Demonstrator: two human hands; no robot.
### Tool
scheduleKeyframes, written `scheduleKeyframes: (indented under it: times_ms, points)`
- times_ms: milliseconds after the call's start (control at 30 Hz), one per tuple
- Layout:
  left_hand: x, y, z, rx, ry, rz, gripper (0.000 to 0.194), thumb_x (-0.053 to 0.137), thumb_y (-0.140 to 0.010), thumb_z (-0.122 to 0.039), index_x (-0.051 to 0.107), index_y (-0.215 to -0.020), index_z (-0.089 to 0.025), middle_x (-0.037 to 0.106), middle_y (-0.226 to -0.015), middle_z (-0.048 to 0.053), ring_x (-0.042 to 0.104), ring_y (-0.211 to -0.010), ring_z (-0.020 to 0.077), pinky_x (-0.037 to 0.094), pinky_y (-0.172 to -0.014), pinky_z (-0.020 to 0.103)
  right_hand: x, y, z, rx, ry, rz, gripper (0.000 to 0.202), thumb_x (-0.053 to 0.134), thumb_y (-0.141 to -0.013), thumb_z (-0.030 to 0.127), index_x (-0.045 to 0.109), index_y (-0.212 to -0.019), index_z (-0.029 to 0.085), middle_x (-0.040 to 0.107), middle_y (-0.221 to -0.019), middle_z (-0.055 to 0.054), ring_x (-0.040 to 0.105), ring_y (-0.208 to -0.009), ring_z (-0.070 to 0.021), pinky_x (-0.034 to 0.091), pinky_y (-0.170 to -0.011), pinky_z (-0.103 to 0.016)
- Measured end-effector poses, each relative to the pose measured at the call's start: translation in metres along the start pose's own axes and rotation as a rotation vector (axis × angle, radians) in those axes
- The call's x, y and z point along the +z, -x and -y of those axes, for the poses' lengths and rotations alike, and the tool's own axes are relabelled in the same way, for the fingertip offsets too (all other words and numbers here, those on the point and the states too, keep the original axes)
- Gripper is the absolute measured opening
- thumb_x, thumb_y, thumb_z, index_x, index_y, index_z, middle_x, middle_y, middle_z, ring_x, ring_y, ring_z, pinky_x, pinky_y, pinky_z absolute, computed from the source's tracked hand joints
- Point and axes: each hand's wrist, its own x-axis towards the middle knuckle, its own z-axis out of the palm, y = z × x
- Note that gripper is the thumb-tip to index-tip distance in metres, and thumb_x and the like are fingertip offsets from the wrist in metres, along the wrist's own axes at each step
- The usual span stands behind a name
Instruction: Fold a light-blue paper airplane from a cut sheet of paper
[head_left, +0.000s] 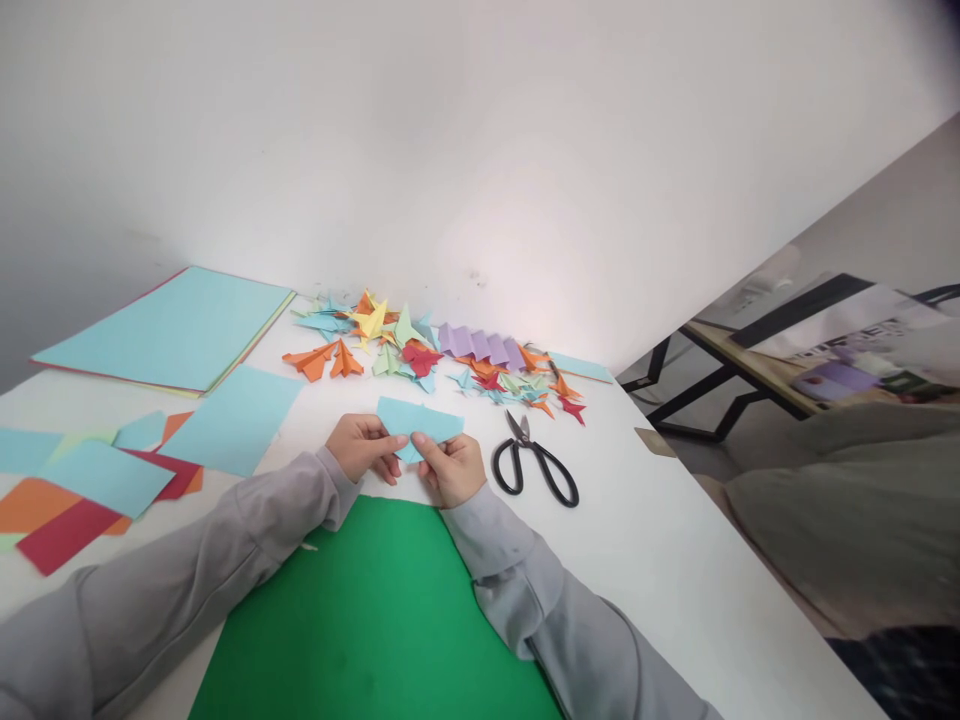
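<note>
Between both hands I hold a small sheet of light blue paper (420, 415), raised above the far end of a green mat (360, 610). My left hand (364, 447) pinches its lower left part, thumb on top. My right hand (454, 466) grips the lower right part, and the two thumbs lie close together near the middle. Some of the paper's lower edge is hidden by the fingers. Black-handled scissors (534, 460) lie to the right of my right hand, blades slightly apart and pointing away from me.
Folded paper figures (371, 322) in several colours pile along the wall, beside a pleated purple strip (480, 345). A stack of large coloured sheets (165, 325) lies at far left. Nearer are a blue sheet (236, 420) and loose cut pieces (112, 475). The white table's (675, 560) edge runs along the right.
</note>
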Motion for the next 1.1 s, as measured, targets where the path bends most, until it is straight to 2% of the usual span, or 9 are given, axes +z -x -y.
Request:
scheduleKeyframes:
  times_ms: [133, 267, 467, 567, 667, 733, 933, 1100]
  points:
    - [0.000, 0.000, 0.002, 0.018, -0.006, -0.046, 0.036, 0.073, -0.051, -0.039, 0.055, -0.055, -0.009, 0.055, -0.038, 0.002, 0.054, -0.035, 0.0152, 0.050, -0.037, 0.030, 0.000, 0.000, 0.001, 0.021, -0.021, 0.035, 0.043, 0.062, -0.064, 0.048, 0.049, -0.037, 0.017, 0.036, -0.024, 0.005, 0.027, -0.026, -0.0049, 0.016, -0.030, -0.021]
    - [0.001, -0.001, 0.000, 0.002, 0.030, -0.029, 0.039, 0.075, -0.046, -0.041, 0.055, -0.054, -0.008, 0.055, -0.039, 0.002, 0.053, -0.035, 0.0146, 0.051, -0.037, 0.030, 0.002, 0.001, 0.001, 0.033, -0.054, 0.052, 0.042, 0.062, -0.064, 0.046, 0.050, -0.037, 0.016, 0.037, -0.024, 0.005, 0.027, -0.026, -0.0047, 0.016, -0.030, -0.021]
    - [0.002, 0.000, -0.001, 0.015, -0.013, -0.006, 0.041, 0.072, -0.051, -0.046, 0.052, -0.053, -0.010, 0.056, -0.043, 0.002, 0.056, -0.040, 0.0142, 0.049, -0.035, 0.026, 0.002, -0.004, -0.005, 0.040, -0.100, -0.077, 0.046, 0.063, -0.063, 0.047, 0.045, -0.034, 0.016, 0.035, -0.022, 0.005, 0.026, -0.024, -0.0035, 0.016, -0.029, -0.020]
    - [0.001, 0.000, 0.001, 0.036, -0.076, 0.030, 0.039, 0.073, -0.050, -0.043, 0.054, -0.056, -0.009, 0.058, -0.048, 0.002, 0.054, -0.037, 0.0119, 0.047, -0.033, 0.023, 0.001, -0.007, -0.008, 0.063, -0.193, -0.111, 0.042, 0.064, -0.062, 0.047, 0.047, -0.042, 0.015, 0.042, -0.027, 0.005, 0.028, -0.022, -0.0032, 0.017, -0.026, -0.019]
    - [0.001, -0.001, 0.002, 0.074, -0.059, 0.011, 0.040, 0.072, -0.050, -0.045, 0.054, -0.055, -0.010, 0.057, -0.047, 0.001, 0.053, -0.036, 0.0111, 0.046, -0.032, 0.023, 0.002, -0.008, -0.009, 0.092, -0.286, -0.077, 0.037, 0.067, -0.059, 0.045, 0.045, -0.051, 0.016, 0.054, -0.037, 0.003, 0.035, -0.022, -0.0046, 0.022, -0.024, -0.017]
    - [0.001, 0.000, 0.001, 0.080, -0.040, -0.004, 0.040, 0.072, -0.049, -0.045, 0.054, -0.054, -0.010, 0.057, -0.047, 0.001, 0.053, -0.037, 0.0109, 0.046, -0.032, 0.023, 0.003, -0.007, -0.009, 0.101, -0.283, -0.039, 0.038, 0.070, -0.057, 0.043, 0.043, -0.052, 0.017, 0.057, -0.039, 0.002, 0.038, -0.023, -0.0056, 0.025, -0.024, -0.017]
    - [0.001, 0.000, 0.001, 0.083, -0.095, 0.015, 0.036, 0.072, -0.052, -0.041, 0.054, -0.055, -0.011, 0.057, -0.043, 0.001, 0.054, -0.038, 0.0119, 0.049, -0.038, 0.024, 0.003, -0.004, -0.006, 0.063, -0.247, -0.015, 0.036, 0.070, -0.058, 0.040, 0.044, -0.048, 0.016, 0.053, -0.033, 0.003, 0.037, -0.022, -0.0050, 0.026, -0.023, -0.016]
    - [0.000, 0.001, 0.003, 0.124, -0.117, 0.022, 0.036, 0.071, -0.052, -0.041, 0.052, -0.051, -0.011, 0.056, -0.038, 0.001, 0.051, -0.031, 0.0119, 0.046, -0.034, 0.025, 0.001, -0.005, -0.009, 0.111, -0.270, 0.042, 0.037, 0.067, -0.061, 0.043, 0.051, -0.045, 0.014, 0.052, -0.033, 0.001, 0.039, -0.022, -0.0067, 0.026, -0.023, -0.018]
